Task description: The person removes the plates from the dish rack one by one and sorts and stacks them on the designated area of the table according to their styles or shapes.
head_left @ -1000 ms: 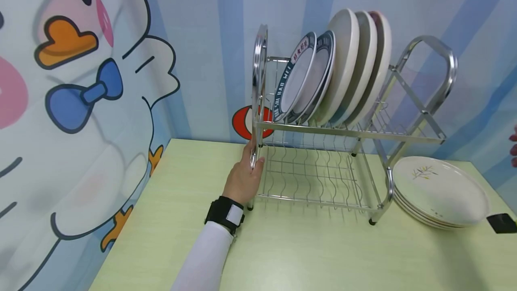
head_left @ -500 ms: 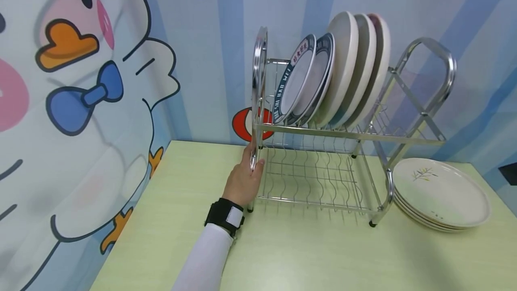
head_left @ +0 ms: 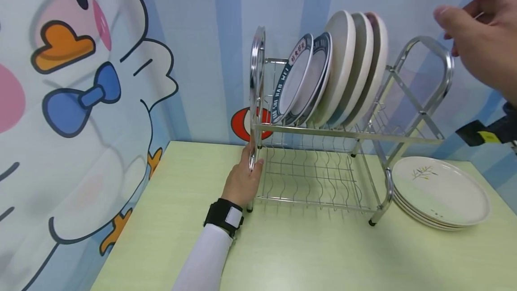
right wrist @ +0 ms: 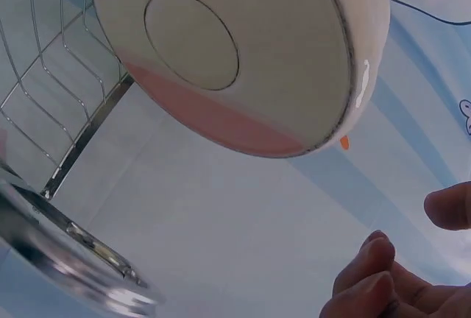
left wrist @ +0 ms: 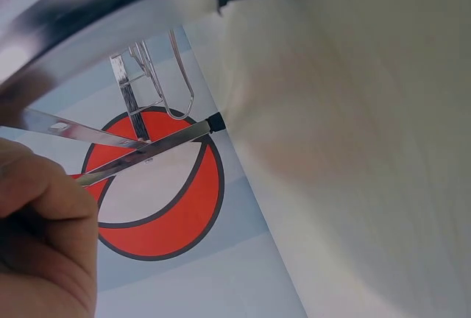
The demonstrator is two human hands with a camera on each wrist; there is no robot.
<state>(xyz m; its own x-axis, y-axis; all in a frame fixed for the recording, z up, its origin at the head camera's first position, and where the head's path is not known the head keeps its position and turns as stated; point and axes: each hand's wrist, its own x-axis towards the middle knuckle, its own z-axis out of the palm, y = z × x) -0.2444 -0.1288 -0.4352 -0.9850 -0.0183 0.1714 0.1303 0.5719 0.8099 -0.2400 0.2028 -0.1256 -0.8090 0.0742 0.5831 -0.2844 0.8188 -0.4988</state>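
Observation:
A two-tier chrome dish rack stands on the table. My left hand grips its left side frame low down; the curled fingers show in the left wrist view. Small plates with dark blue lettered rims stand upright in the upper tier at left. Beside them lean three larger cream dishes. My right hand is raised in the air above the rack's right end, fingers loosely bent, thumb apart, holding nothing. In the right wrist view the outermost dish shows a round foot ring and a pink patch.
Several oval white plates with a leaf print lie stacked on the table right of the rack. The lower tier is bare wire. Behind stands a blue striped backdrop with a cartoon duck.
My right hand has come into view from the right, raised beside the rack's right end. My left hand stays on the frame, and the plates have not moved.

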